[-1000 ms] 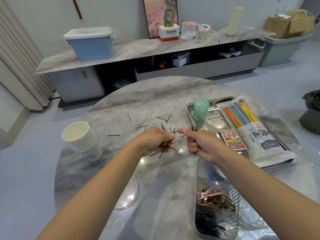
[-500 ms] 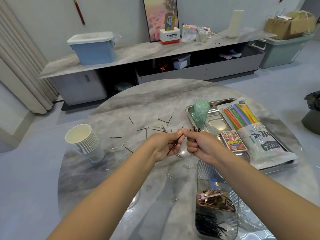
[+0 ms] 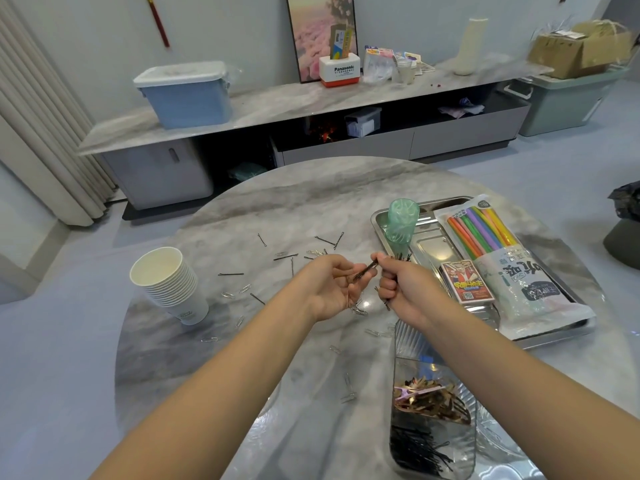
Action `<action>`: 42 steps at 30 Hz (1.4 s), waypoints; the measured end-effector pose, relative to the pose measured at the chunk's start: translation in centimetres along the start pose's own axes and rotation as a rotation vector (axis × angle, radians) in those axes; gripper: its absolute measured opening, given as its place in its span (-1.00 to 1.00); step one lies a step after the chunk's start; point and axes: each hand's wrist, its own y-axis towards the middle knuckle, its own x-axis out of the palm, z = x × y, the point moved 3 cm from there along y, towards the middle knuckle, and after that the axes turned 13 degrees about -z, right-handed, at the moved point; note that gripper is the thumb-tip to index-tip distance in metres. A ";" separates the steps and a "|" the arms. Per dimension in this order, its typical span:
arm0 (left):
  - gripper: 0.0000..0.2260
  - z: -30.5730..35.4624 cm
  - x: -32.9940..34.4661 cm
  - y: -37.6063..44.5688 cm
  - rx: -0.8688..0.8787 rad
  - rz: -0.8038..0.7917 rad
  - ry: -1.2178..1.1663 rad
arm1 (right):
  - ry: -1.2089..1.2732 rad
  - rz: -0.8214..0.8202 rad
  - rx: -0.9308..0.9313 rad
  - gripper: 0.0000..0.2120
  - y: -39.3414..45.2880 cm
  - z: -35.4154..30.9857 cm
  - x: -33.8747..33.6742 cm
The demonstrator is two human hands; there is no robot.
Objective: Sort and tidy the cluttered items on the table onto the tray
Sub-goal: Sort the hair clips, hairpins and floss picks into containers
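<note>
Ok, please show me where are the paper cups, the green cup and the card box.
paper cups (image 3: pixel 162 276): head view, inside of top cup.
green cup (image 3: pixel 401 221): head view, side wall.
card box (image 3: pixel 465 281): head view, printed top face.

Only one text is fully legible from my position: the word "Panasonic", in dark letters on the white upper face of a white-and-red box (image 3: pixel 339 70) standing on the long shelf against the wall.

On my tray (image 3: pixel 381 216), the straw packet (image 3: pixel 502 265) carries large dark Chinese characters on its lower half; I cannot read them. Beside it, the small card box (image 3: pixel 465 282) shows coloured Chinese lettering and a QR code, neither decipherable. The paper cup stack (image 3: pixel 169 282) bears a faint mark near its base, illegible.
</note>
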 end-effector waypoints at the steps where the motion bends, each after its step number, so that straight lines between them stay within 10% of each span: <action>1: -0.75 0.1 0.0 -0.1 -0.007 0.005 0.031 | 0.036 0.032 0.017 -0.84 0.0 -0.1 -0.1; 26: -0.65 0.8 1.0 -0.3 0.218 0.102 0.577 | -0.443 -0.337 0.187 -0.78 -1.0 0.1 1.9; 42: -0.72 -1.7 -3.0 3.7 0.066 0.206 1.149 | -0.028 -0.202 0.262 -0.74 0.3 -2.3 -2.4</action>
